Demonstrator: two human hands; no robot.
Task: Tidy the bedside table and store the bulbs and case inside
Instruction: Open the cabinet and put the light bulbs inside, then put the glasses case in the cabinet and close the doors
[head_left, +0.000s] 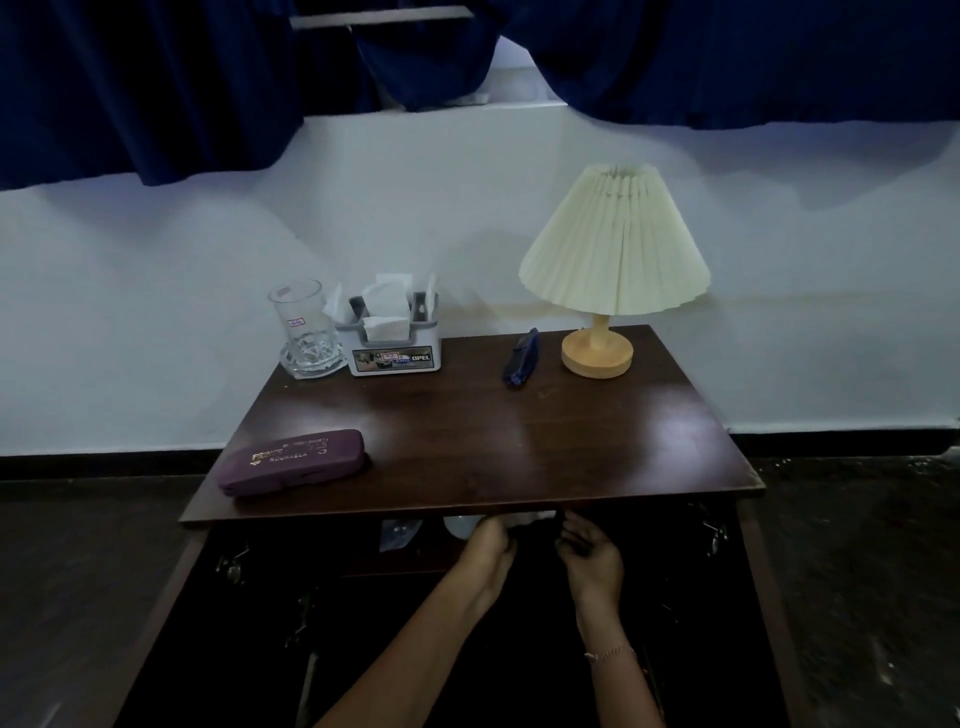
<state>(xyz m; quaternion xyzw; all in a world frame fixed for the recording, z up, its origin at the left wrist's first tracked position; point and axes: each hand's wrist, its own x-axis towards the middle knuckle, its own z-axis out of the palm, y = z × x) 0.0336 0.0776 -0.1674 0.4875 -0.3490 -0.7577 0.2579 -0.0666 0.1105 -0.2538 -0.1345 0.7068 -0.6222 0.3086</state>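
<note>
Open cabinet under the worktop (467, 447): one pale bulb (460, 524) at the left hand (488, 543), fingers curled by it (grip unclear). Right hand (589, 556) loosely cupped, empty. One purple case (291, 461) at 10 o'clock from both hands. Tissue holder (392, 338) holds napkins; one glass (306, 330) empty.

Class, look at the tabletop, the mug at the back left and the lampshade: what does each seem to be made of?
Tabletop: dark wood or veneer, glossy, showing soft reflections. Mug: clear glass, see-through with a thick cut base. Lampshade: cream pleated fabric or paper; which one cannot be told.
</note>
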